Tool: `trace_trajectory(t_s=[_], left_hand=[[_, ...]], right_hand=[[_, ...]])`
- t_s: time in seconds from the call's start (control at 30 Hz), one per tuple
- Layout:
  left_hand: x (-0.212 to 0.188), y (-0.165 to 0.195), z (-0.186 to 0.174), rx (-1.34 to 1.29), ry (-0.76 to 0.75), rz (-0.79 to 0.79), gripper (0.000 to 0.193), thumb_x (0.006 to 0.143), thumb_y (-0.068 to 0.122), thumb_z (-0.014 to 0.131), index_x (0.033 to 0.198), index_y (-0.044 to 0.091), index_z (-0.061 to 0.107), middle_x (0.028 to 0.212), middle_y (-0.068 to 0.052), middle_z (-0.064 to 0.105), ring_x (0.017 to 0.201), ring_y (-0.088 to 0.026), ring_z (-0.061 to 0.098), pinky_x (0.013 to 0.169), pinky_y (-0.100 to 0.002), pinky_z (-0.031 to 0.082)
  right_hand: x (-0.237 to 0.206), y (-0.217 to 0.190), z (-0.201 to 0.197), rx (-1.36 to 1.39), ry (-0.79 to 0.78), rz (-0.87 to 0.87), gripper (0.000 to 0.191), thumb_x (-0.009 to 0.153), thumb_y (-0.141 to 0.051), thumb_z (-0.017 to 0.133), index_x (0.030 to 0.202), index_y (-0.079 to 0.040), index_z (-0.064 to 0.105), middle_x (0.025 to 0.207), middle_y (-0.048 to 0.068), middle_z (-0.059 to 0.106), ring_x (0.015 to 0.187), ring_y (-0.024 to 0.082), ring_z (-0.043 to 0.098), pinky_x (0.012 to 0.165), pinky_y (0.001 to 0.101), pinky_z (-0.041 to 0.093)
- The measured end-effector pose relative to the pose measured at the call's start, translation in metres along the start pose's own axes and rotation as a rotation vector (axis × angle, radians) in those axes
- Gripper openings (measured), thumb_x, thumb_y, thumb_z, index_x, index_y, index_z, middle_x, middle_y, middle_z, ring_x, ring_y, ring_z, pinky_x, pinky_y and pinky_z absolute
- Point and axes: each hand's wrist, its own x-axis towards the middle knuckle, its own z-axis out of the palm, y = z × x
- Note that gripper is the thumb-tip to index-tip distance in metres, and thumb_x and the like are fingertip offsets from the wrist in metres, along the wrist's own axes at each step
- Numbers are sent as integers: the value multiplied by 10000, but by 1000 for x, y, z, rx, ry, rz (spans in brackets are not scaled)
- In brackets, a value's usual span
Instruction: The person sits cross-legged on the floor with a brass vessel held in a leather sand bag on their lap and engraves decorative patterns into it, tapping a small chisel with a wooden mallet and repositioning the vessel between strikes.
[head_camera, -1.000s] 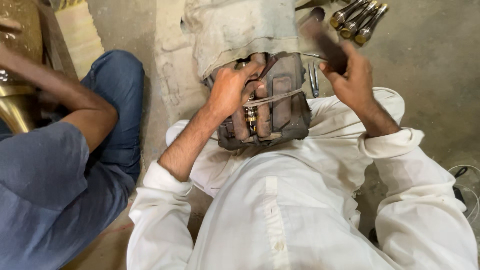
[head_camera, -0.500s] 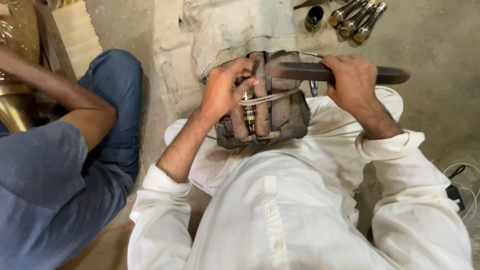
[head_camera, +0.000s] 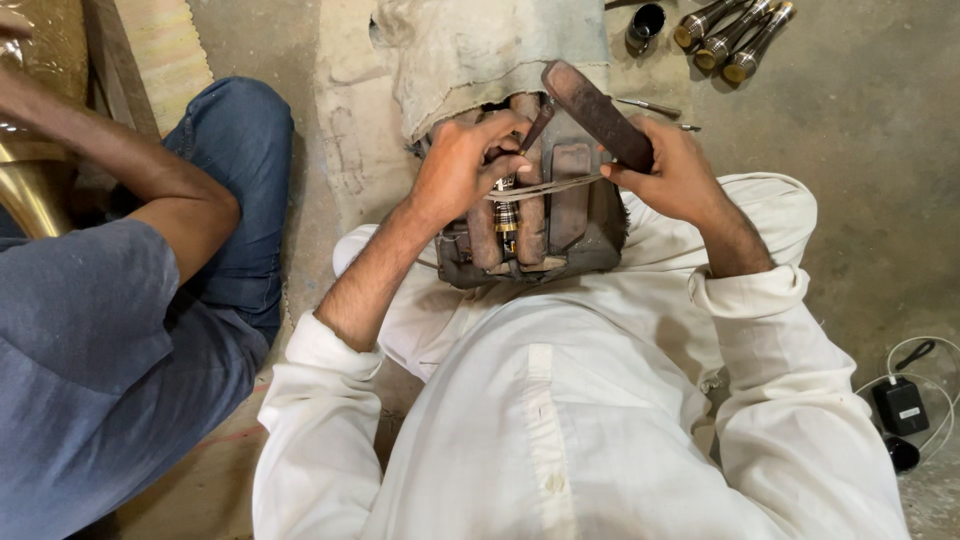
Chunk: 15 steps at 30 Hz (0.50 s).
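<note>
Right hand (head_camera: 672, 172) grips dark bar (head_camera: 598, 114) slanting up-left; left hand (head_camera: 462, 165) pinches fitting (head_camera: 505, 205).

Your shirt (head_camera: 560, 420) is plain white. The block (head_camera: 530, 215) is rusty brown-grey, the tool handle (head_camera: 597, 113) dark brown, the cloth (head_camera: 480, 45) dirty beige, your neighbour's jeans (head_camera: 235, 190) blue.

Both arms reach forward from rolled white sleeves, elbows bent out to the sides. The left hand (head_camera: 462, 170) lies palm down, its fingers curled and pressing downward, the fingertips bunched together near the middle. The right hand (head_camera: 672, 175) is raised a little higher, wrist cocked, fingers wrapped closed in a firm grip, seemingly with the thumb on top. The two hands sit near each other, not touching.
</note>
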Motion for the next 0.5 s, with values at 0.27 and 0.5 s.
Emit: trace_trajectory(t_s=[0.27,0.5], left_hand=[[3,6,2,117,-32,-43,362,886,98,809,1212,71,654,1004,-123,790,909,-281,771,778,-377,598],[-3,-7,6,27,147,-106,314,907,111,830,1177,77,674,965,-103,803,804,-170,784,670,-326,619]], right_hand=[[-5,3,-8,65,392,-162,413,1036,-149,745,1391,-61,555,1048,46,711,882,127,718,782,302,616],[-9,-1,-34,-718,244,-199,309,879,-83,814,1170,-68,709,917,105,728,799,279,709,715,411,525]])
